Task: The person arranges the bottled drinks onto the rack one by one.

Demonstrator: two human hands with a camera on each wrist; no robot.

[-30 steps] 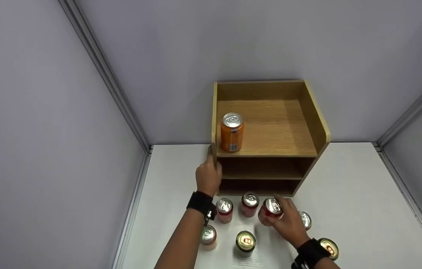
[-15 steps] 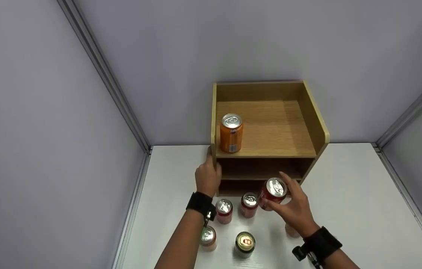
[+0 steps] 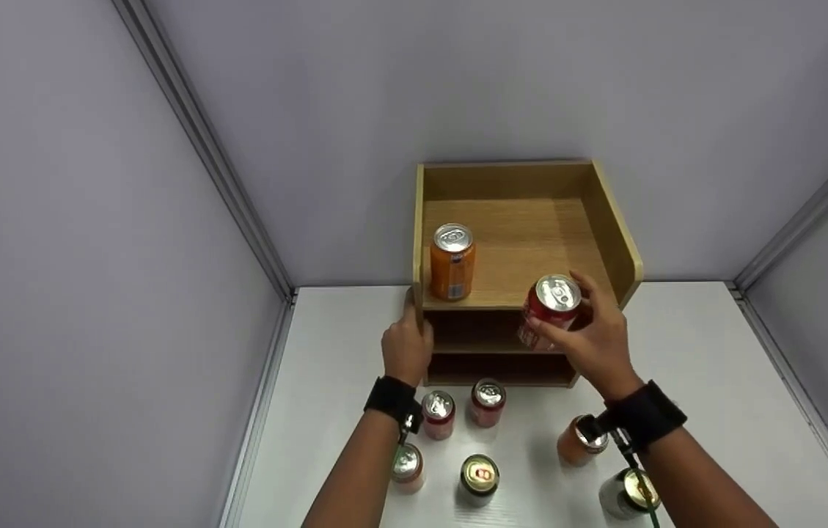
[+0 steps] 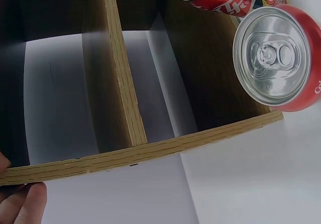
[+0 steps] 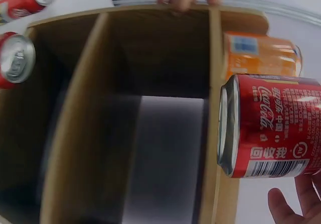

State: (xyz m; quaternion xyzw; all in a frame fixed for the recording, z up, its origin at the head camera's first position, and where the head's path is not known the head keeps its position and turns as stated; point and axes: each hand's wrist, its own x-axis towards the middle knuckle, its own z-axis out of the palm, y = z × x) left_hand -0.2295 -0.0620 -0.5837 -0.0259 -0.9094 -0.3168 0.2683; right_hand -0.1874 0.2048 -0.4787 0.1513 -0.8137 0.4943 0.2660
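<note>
My right hand (image 3: 597, 345) holds a red Coca-Cola can (image 3: 557, 295) between thumb and fingers, in front of the small wooden shelf (image 3: 531, 271). It overlaps the front edge of the top board in the head view. The right wrist view shows the printed side of this can (image 5: 276, 128). My left hand (image 3: 406, 348) grips the shelf's left side panel; its fingertips (image 4: 35, 199) show at the panel edge in the left wrist view. On the top board, at the left, an orange can (image 3: 452, 270) stands upright.
Two red cans, one left (image 3: 438, 418) and one right (image 3: 488, 405), stand before the shelf. Nearer stand a can by the left wrist (image 3: 408, 469), a gold-topped can (image 3: 479, 480), an orange can (image 3: 576, 444) and another gold-topped can (image 3: 623, 496). Grey walls (image 3: 355, 147) enclose the table (image 3: 340, 411).
My right hand has lifted the red Coca-Cola can from the table, up and slightly right, to the height of the top board's front edge. The left hand has stayed on the side panel.
</note>
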